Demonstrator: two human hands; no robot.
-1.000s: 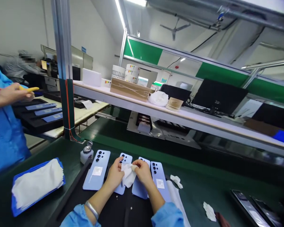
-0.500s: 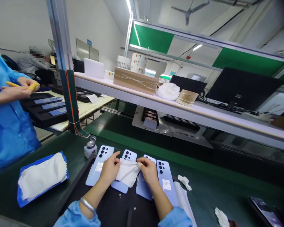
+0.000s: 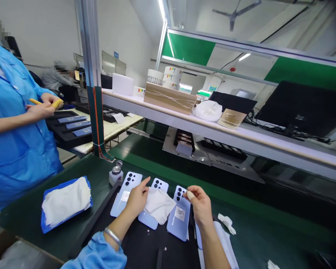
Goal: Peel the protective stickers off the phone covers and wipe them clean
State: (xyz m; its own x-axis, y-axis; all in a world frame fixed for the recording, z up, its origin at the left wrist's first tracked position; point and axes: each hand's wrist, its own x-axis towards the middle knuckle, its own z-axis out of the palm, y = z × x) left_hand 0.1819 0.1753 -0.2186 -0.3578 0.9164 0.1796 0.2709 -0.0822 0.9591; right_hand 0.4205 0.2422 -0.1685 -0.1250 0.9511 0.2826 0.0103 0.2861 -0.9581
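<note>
My left hand (image 3: 137, 198) pinches a white wiping cloth (image 3: 159, 204) by its left edge; the cloth lies over the middle light-blue phone back (image 3: 152, 201). My right hand (image 3: 201, 203) is closed, with something small and white at its fingertips that I cannot name. It hovers by the right light-blue phone back (image 3: 180, 213), camera holes up. A third blue phone back (image 3: 126, 193) lies left of my left hand. All rest on a black tray (image 3: 145, 246).
A small solvent bottle (image 3: 115, 174) stands behind the tray. A blue tray of white cloths (image 3: 65, 201) sits at left. Crumpled white wipes (image 3: 226, 222) lie right of the tray. A person in a blue coat (image 3: 14, 123) stands at left. A shelf (image 3: 212, 130) runs overhead.
My right hand has let go of the cloth and moved right over the right phone back. The cloth has spread flatter. The view has panned so everything sits further right.
</note>
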